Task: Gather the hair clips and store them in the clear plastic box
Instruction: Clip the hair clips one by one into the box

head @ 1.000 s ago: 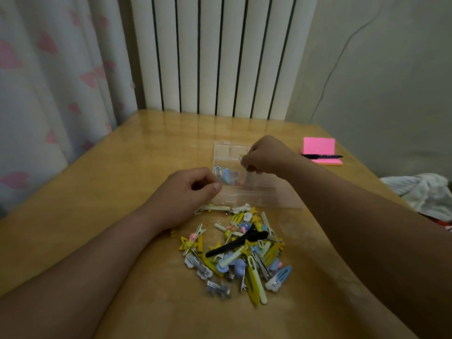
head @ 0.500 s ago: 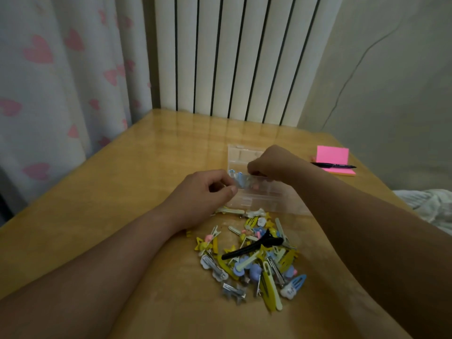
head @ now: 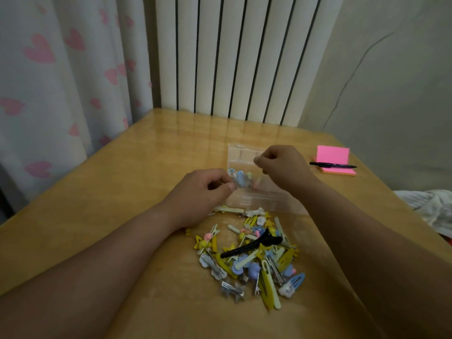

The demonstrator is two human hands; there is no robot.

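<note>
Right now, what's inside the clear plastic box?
A few clips, light blue plus yellowish and pinkish ones, sit in the clear plastic box. The right hand covers its right part; contents there are hidden.

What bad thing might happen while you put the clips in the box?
The left hand seems to pinch the clear plastic box by its edge; a tug might tip it and spill the clips inside. The black clip lies across the tangled pile, so lifting it could scatter others. The right forearm passes close beside the pile and may knock clips away.
</note>
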